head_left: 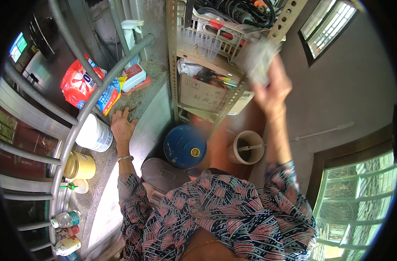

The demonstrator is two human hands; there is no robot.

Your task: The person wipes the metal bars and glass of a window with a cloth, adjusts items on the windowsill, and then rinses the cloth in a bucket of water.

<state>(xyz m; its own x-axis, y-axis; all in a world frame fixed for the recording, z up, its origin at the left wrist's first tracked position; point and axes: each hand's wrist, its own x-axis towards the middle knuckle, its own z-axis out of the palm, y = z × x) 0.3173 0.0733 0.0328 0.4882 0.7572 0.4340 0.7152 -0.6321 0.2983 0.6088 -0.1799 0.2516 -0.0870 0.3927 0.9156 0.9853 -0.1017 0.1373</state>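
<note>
My right hand [275, 88] is raised in front of the metal shelf rack and grips a crumpled, whitish-grey cloth-like bundle [258, 62], blurred by motion. Flat on the concrete window sill [143, 94] rests my left hand [122, 127], empty, with its fingers spread. Right beside it stands a white plastic tub [94, 133]. Just beyond its fingertips lie a red plastic bag [79, 84] and a blue-and-yellow packet [111, 98]. Farther along the sill are a white box-like pack [134, 78] and a white spray bottle [130, 36].
Grey metal bars [84, 114] curve along the sill. The rack [173, 65] holds a white crate of cables [214, 29], clear plastic cups [208, 47] and a cardboard box [201, 93]. Below stand a blue drum [184, 146] and a bucket [232, 155] with a handled tool.
</note>
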